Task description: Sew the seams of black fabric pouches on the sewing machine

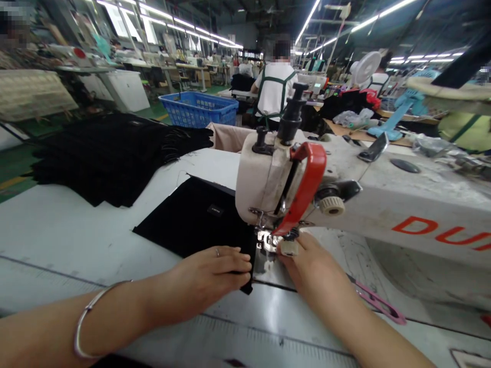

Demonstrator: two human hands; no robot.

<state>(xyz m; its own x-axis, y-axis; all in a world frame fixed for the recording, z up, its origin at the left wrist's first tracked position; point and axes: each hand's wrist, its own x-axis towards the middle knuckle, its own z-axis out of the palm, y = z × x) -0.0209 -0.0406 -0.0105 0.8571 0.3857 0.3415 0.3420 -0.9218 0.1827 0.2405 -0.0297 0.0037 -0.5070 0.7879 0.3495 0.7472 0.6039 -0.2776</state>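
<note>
Desk (76,232) carried sewing machine (368,184) toward right edge; pile of black cloth (111,153) sat at far left edge, finished or waiting unclear. Black panel (187,217) lay mid-desk, apparently midway through work, stitching too dark to confirm. Left hand (209,273) rested on panel, fingers together; right hand (312,266) neared presser foot (266,240), finger grip hidden. Label (216,210) already on panel.

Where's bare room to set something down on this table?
Bare tabletop lies between the black stack, the black cloth and the left forearm; more lies between that forearm and the right forearm. Crowded: the presser foot, with the left hand on the cloth and right hand close by.
</note>
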